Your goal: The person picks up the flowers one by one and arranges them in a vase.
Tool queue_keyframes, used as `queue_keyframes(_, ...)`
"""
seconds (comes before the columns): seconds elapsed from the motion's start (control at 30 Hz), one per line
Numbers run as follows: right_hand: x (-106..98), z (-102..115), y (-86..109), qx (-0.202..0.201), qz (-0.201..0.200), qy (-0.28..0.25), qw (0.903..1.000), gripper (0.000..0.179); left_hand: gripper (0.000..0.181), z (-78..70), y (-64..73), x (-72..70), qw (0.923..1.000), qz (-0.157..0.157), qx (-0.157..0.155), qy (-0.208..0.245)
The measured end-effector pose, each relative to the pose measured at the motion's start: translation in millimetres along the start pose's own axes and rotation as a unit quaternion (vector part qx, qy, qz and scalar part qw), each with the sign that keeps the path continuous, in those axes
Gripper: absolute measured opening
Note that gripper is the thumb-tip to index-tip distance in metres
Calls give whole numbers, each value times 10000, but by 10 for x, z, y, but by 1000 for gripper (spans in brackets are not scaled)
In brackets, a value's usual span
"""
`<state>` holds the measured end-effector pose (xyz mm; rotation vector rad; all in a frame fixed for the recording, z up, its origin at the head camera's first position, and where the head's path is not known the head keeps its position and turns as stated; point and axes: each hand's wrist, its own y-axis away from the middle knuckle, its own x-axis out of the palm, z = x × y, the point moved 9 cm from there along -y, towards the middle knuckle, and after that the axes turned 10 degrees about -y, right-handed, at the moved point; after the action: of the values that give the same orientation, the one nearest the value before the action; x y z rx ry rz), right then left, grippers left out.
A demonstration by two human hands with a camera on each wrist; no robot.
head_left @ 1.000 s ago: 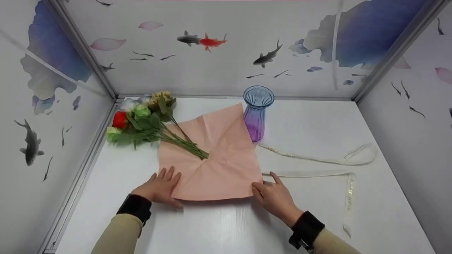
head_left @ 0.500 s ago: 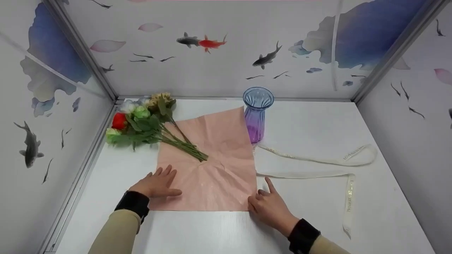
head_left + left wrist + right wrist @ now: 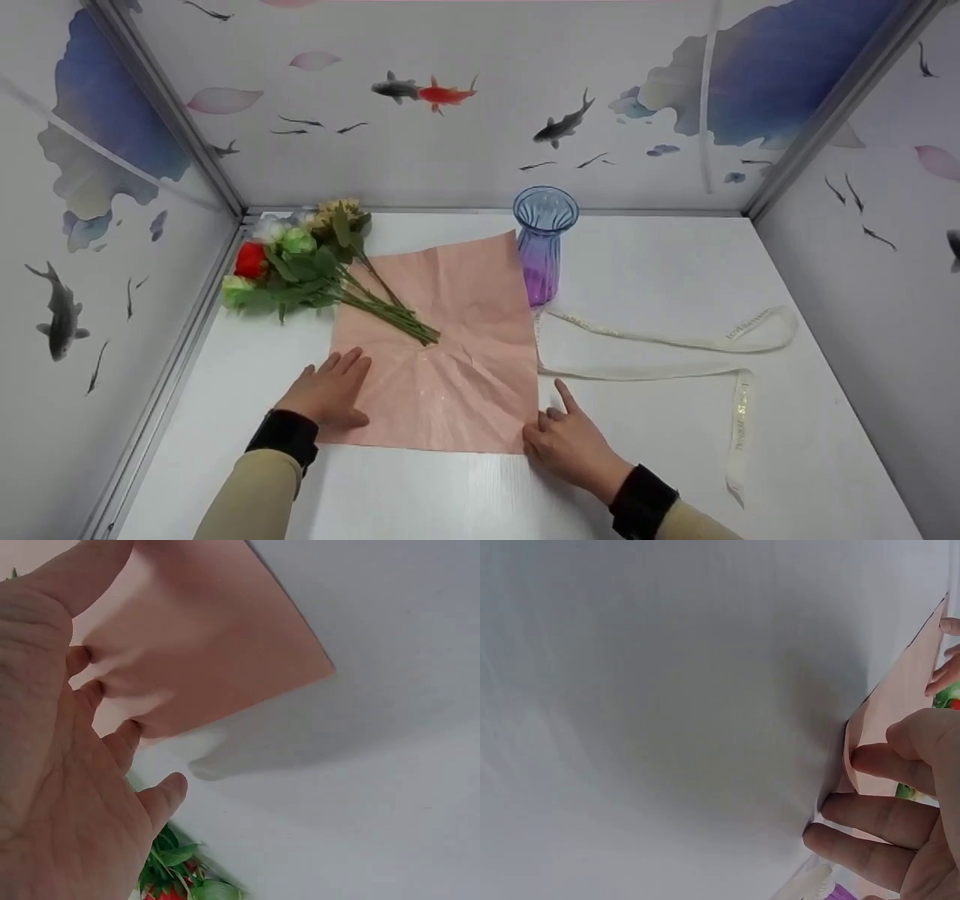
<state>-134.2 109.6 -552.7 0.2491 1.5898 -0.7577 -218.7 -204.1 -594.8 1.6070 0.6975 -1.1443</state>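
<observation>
A sheet of pink wrapping paper (image 3: pixel 465 375) lies creased on the white table. Across its upper left part rest the stems of a bunch of artificial flowers (image 3: pixel 292 259), red, green, white and yellow. My left hand (image 3: pixel 330 390) lies spread on the paper's left edge, its fingertips pressing it in the left wrist view. At the lower right corner, my right hand (image 3: pixel 574 450) grips the paper between thumb and a bent finger, while one finger points away. In the right wrist view the paper's edge (image 3: pixel 850 754) curls up against a fingertip.
A blue and purple glass vase (image 3: pixel 541 255) stands behind the paper's upper right corner. A cream ribbon with printed letters (image 3: pixel 652 371) runs from the paper's right edge across the table (image 3: pixel 675 435). Printed panels (image 3: pixel 480 150) wall in the back and sides.
The paper's front edge, raised and bowed a second ago, now lies flatter and nearer me. My right hand has moved down and left with the corner; my left thumb has drawn in.
</observation>
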Motion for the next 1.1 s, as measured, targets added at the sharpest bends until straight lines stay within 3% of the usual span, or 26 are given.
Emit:
queue_keyframes(0.13,-171,-263,-101,434,-82,-631,9970,9,69,-202,-54,-173,9978,-619,153,-159)
queue_keyframes(0.2,-348,-517,-187,914,-285,-844,9918,16,60,-346,-91,-222,9951,-892,339,-246)
queue_keyframes(0.27,-569,-815,-279,1470,-643,-1058,9814,30,55,-497,-127,-241,9920,-1080,559,-331)
queue_keyframes(0.33,-784,-1104,-375,2001,-1043,-1345,9649,36,53,-641,-160,-237,9888,-1218,764,-393)
queue_keyframes(0.43,-975,-1471,-517,2650,-1287,-1930,9359,50,57,-814,-198,-196,9867,-1248,945,-436)
queue_keyframes(0.5,-976,-1673,-599,3045,-1136,-2439,9137,65,65,-886,-224,-156,9866,-1252,952,-427)
queue_keyframes(0.67,-718,-2055,-728,3869,-567,-3867,8352,101,79,-958,-283,-69,9878,-1194,891,-446)
queue_keyframes(0.73,-616,-2146,-774,4064,-493,-4309,8042,108,79,-971,-296,-57,9886,-1132,887,-450)
queue_keyframes(0.8,-542,-2206,-825,4202,-493,-4628,7790,110,79,-982,-303,-60,9895,-1067,870,-446)
queue_keyframes(0.9,-465,-2260,-906,4382,-558,-4911,7508,110,78,-993,-302,-56,9904,-1000,849,-434)
queue_keyframes(1.1,-358,-2264,-1097,4525,-788,-5347,7093,110,77,-978,-279,-60,9912,-979,798,-402)
